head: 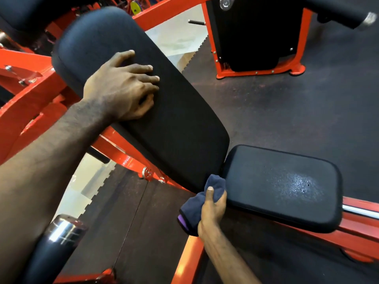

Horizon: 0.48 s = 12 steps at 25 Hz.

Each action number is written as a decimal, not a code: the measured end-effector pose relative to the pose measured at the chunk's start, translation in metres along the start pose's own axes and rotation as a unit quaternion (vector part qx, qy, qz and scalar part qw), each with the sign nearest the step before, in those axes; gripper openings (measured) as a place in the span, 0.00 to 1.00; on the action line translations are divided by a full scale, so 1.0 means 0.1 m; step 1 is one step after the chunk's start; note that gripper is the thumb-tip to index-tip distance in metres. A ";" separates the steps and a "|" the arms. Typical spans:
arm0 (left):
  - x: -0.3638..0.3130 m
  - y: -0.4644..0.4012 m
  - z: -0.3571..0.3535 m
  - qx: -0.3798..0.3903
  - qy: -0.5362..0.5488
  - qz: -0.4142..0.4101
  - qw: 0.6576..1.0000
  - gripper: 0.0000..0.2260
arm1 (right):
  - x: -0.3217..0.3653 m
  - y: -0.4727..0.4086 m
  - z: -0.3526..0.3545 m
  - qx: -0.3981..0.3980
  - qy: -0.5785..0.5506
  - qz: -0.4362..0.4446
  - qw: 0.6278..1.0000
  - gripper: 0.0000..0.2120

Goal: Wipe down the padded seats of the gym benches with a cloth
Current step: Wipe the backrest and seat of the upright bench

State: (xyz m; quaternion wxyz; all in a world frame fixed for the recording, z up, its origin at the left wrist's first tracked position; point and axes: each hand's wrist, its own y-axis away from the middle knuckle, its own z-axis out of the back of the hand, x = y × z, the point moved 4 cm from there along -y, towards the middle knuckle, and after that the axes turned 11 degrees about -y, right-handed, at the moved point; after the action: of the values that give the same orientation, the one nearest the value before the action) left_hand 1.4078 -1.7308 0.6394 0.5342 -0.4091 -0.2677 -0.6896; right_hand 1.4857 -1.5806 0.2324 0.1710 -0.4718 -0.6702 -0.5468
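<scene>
The left hand (123, 87) lies on the upper part of the long black back pad (143, 95), left of centre in the frame, fingers spread and only slightly bent, holding nothing. It seems to be there to brace the body and steady the pad while the other arm reaches low. The right hand (212, 210), at lower centre, grips a bunched dark blue cloth (207, 196), thumb on top and fingers wrapped round it. The cloth's top touches the bottom end of the back pad, right at the narrow gap where that pad meets the seat pad (283, 187). That grip keeps a thick wad forward, which would suit pushing into the seam or sweeping onto the seat.

The seat pad, lower right, shows a shiny, speckled patch toward its right side, probably moisture or wear; I judge it not yet wiped. The orange frame (30, 99) runs under both pads and along the bottom edge. A chrome-ended black roller (59, 238) sits at lower left under the left forearm, near the body. A black plate in an orange base (252, 33) stands at upper centre-right on the dark rubber floor (297, 111), well apart from the pads. Nothing blocks the seat surface itself.
</scene>
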 end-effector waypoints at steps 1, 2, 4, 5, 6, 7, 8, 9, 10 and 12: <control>-0.02 -0.01 -0.01 -0.005 0.001 -0.004 1.000 0.25 | 0.01 0.08 -0.04 -0.022 -0.020 -0.009 1.000 0.16; -0.03 -0.02 -0.02 -0.005 0.004 -0.001 1.000 0.25 | 0.02 0.17 -0.12 -0.031 -0.034 -0.020 0.999 0.17; -0.03 -0.05 0.00 0.002 0.022 -0.004 1.000 0.26 | 0.03 0.48 -0.34 -0.032 -0.053 -0.047 0.997 0.22; -0.03 -0.05 0.01 0.004 0.028 -0.008 1.000 0.27 | 0.07 0.65 -0.43 -0.024 -0.070 -0.052 0.996 0.26; -0.03 -0.05 0.02 0.004 0.029 -0.010 1.000 0.28 | 0.14 0.84 -0.51 -0.016 -0.090 -0.048 0.995 0.29; -0.02 -0.03 0.04 0.002 0.025 -0.010 1.000 0.27 | 0.20 0.98 -0.59 0.004 -0.120 -0.048 0.992 0.29; -0.02 -0.02 0.06 0.000 0.022 -0.010 1.000 0.27 | 0.30 1.12 -0.64 0.044 -0.153 -0.053 0.986 0.26; -0.02 -0.02 0.07 -0.003 0.021 -0.011 1.000 0.26 | 0.40 1.22 -0.65 0.091 -0.176 -0.054 0.979 0.24; -0.03 -0.02 0.08 -0.007 0.023 -0.010 1.000 0.26 | 0.51 1.27 -0.61 0.139 -0.178 -0.048 0.973 0.22; -0.02 -0.03 0.10 -0.015 0.023 -0.009 1.000 0.25 | 0.71 1.19 -0.43 0.212 -0.149 -0.037 0.965 0.17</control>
State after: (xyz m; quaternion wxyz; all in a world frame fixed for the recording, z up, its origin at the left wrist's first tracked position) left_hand 1.4079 -1.7209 0.6436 0.5278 -0.3991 -0.2488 -0.7073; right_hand 1.5355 -1.5920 0.3681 0.1447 -0.4758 -0.8057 -0.3219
